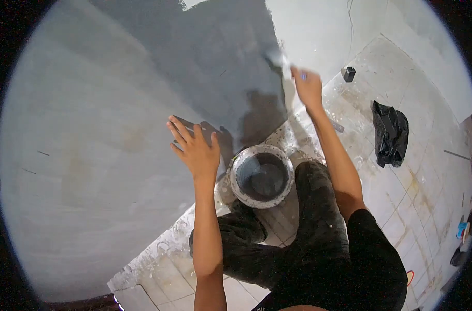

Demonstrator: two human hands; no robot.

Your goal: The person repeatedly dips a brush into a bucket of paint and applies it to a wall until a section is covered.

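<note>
My right hand (307,88) is closed around the handle of a paintbrush (280,59), which is blurred by motion. Its bristle end meets the wall at the right edge of a dark grey painted area (215,57). Fingers spread, my left hand (195,150) is at the lighter grey wall (96,140), left of the dark paint, and holds nothing. Between my arms, a paint-spattered bucket (234,187) with grey paint inside stands on the floor close to the wall.
My bent legs (319,217) flank the bucket. On the tiled floor (396,207) to the right lie a crumpled black plastic bag (391,135) and a small black block (349,74). White wall (319,31) borders the dark paint, and a thin wire hangs there.
</note>
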